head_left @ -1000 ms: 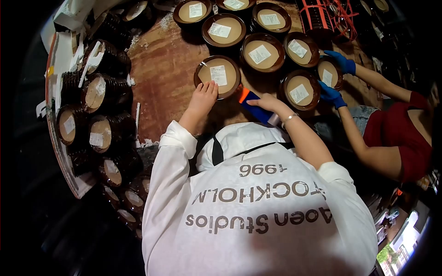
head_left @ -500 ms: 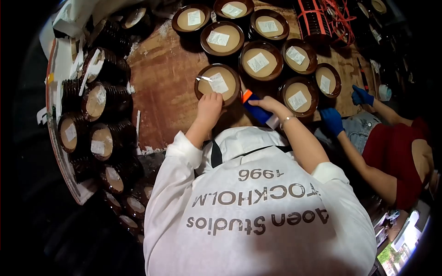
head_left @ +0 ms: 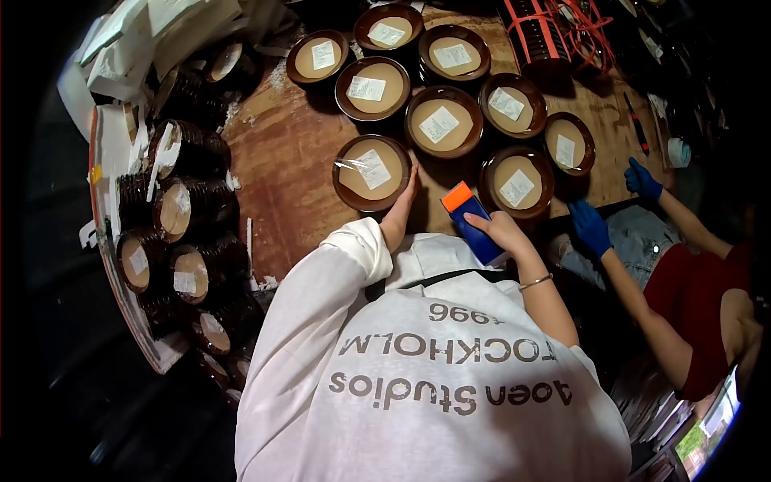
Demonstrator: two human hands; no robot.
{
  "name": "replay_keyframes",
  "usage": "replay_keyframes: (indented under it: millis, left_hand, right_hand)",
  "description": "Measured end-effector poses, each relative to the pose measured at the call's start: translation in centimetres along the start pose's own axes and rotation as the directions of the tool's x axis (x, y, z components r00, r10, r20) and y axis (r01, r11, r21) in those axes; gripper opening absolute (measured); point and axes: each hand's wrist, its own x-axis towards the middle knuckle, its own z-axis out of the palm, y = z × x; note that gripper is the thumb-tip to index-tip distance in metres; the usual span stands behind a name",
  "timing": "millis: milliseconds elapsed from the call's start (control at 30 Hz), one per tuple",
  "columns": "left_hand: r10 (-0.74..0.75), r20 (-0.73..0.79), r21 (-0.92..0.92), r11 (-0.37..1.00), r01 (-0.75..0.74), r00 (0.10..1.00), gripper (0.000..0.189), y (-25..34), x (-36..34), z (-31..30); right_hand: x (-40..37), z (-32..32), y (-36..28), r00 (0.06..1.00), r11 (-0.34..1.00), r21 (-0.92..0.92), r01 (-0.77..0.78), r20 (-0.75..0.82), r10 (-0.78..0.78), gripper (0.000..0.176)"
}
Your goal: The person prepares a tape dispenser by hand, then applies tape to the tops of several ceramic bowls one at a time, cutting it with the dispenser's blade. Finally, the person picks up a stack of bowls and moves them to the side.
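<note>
Near the front of the work table stands a dark brown bowl (head_left: 345, 193), topped with a tan round sheet and a white label (head_left: 373, 169). A shiny clear strip crosses its left part. My left hand (head_left: 399, 210) lies along the bowl's right side, fingers stretched out and touching the rim; the thumb is hidden. To the right, my right hand (head_left: 507, 231) is closed round a blue tape dispenser (head_left: 480, 239) with an orange end. The dispenser is apart from the bowls, its orange end pointing up and left.
Several similar labelled bowls (head_left: 444, 124) stand behind and to the right. Brown stacks (head_left: 193, 209) line the left side. A red-strapped bundle (head_left: 540, 36) lies at the back right. A co-worker's blue-gloved hands (head_left: 592, 229) are at the right, near a red-and-black tool (head_left: 637, 124).
My left hand has moved from the front of the bowl to its right side, its fingers straightening. My right hand has drawn the tape dispenser away from the bowl, rightward and nearer me.
</note>
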Motion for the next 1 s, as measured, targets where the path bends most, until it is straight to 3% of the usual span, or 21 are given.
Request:
replay_keyframes:
  millis: [100, 167, 233, 300, 367, 467, 567, 600, 633, 700, 733, 767, 800, 833, 867, 900, 933, 967, 1000]
  left_hand:
    - [0.074, 0.049, 0.027, 0.997, -0.075, 0.996, 0.046, 0.8, 0.1, -0.1]
    - [0.099, 0.05, 0.019, 0.995, -0.1, 0.994, 0.045, 0.9, 0.0, 0.0]
    - [0.138, 0.053, 0.008, 0.99, -0.139, 0.989, 0.044, 1.2, 0.1, 0.1]
    - [0.201, 0.091, 0.007, 0.979, -0.202, 0.975, 0.044, 1.3, 0.7, -0.1]
    - [0.265, 0.142, -0.006, 0.964, -0.266, 0.954, 0.043, 1.5, 1.6, -0.3]
    - [0.361, 0.153, -0.087, 0.932, -0.351, 0.92, 0.042, 2.4, 2.2, 0.1]
    - [0.427, 0.061, -0.343, 0.858, -0.382, 0.902, 0.041, 4.3, 1.0, 1.8]
    - [0.326, -0.041, -0.669, 0.693, -0.268, 0.945, 0.031, 5.5, 0.3, 2.6]
    - [0.321, -0.038, -0.672, 0.693, -0.262, 0.946, 0.031, 4.0, -1.1, 1.9]
    - [0.27, -0.152, -0.953, 0.213, -0.213, 0.951, 0.023, -2.5, -5.3, -0.8]
    - [-0.066, -0.176, -0.982, 0.077, -0.171, 0.982, 0.022, -4.4, -7.1, -0.6]
    - [-0.393, -0.135, -0.982, -0.067, -0.175, 0.91, 0.023, -5.4, -8.5, 0.1]
    - [-0.687, -0.056, -0.991, -0.05, -0.125, 0.724, 0.027, -5.9, -8.7, 1.3]
    - [-0.897, 0.017, -0.996, -0.053, -0.069, 0.443, 0.032, -6.4, -8.6, 3.0]
    - [-0.905, 0.182, -0.979, -0.203, -0.013, 0.384, 0.04, -5.9, -7.9, 5.8]
    - [-0.884, 0.346, -0.934, -0.355, 0.03, 0.315, 0.047, -4.7, -6.7, 8.6]
    - [-0.88, 0.361, -0.928, -0.371, 0.028, 0.31, 0.047, -3.9, -5.3, 10.6]
    - [-0.759, 0.549, -0.809, -0.587, -0.004, 0.35, 0.048, -3.3, -3.8, 12.3]
    - [-0.6, 0.696, -0.643, -0.765, -0.03, 0.395, 0.05, -3.2, -2.9, 13.1]
  right_hand:
    - [0.4, 0.3, 0.7, 0.999, 0.998, 0.045, -0.042, 0.009, 0.042, 0.053]
    - [1.7, 1.4, 1.9, 0.992, 0.993, -0.034, 0.115, -0.044, -0.117, 0.046]
    - [3.1, 2.6, 2.6, 0.997, 0.993, -0.098, 0.07, -0.038, -0.074, 0.041]
    - [7.1, 4.9, 6.1, 0.961, 0.958, -0.252, 0.134, -0.201, -0.188, 0.041]
    - [4.2, 4.8, 1.2, 0.971, 0.953, -0.294, 0.077, -0.196, -0.139, 0.051]
    - [4.5, 6.3, -0.2, 0.96, 0.974, -0.224, -0.021, -0.277, -0.043, 0.07]
    - [5.9, 8.7, 0.5, 0.913, 0.983, -0.17, 0.062, -0.388, -0.124, 0.065]
    - [5.5, 8.7, -0.4, 0.945, 0.992, -0.129, 0.017, -0.323, -0.058, 0.066]
    - [6.1, 9.1, 0.0, 0.945, 0.991, -0.134, 0.02, -0.32, -0.063, 0.066]
    - [7.9, 10.4, 0.8, 0.973, 0.981, -0.189, 0.047, -0.215, -0.088, 0.067]
    - [7.7, 10.5, 0.4, 0.971, 0.952, -0.298, 0.071, -0.197, -0.134, 0.067]
    - [6.6, 10.1, -0.4, 0.972, 0.95, -0.302, 0.078, -0.19, -0.14, 0.067]
    - [5.2, 9.3, -1.6, 0.981, 0.957, -0.27, 0.105, -0.13, -0.144, 0.065]
    - [4.7, 8.7, -2.2, 0.987, 0.962, -0.24, 0.129, -0.067, -0.149, 0.064]
    - [6.9, 8.9, -0.3, 0.997, 0.981, -0.18, 0.078, 0.028, -0.074, 0.057]
    - [6.9, 8.5, 0.1, 0.97, 0.968, -0.062, 0.245, 0.008, -0.245, 0.053]
    - [6.3, 8.2, -1.0, 0.974, 0.977, 0.046, 0.21, -0.094, -0.205, 0.053]
    - [5.8, 8.1, -2.5, 0.969, 0.97, 0.156, 0.185, -0.195, -0.153, 0.054]
    - [6.1, 9.3, -4.0, 0.938, 0.941, 0.218, 0.257, -0.292, -0.189, 0.056]
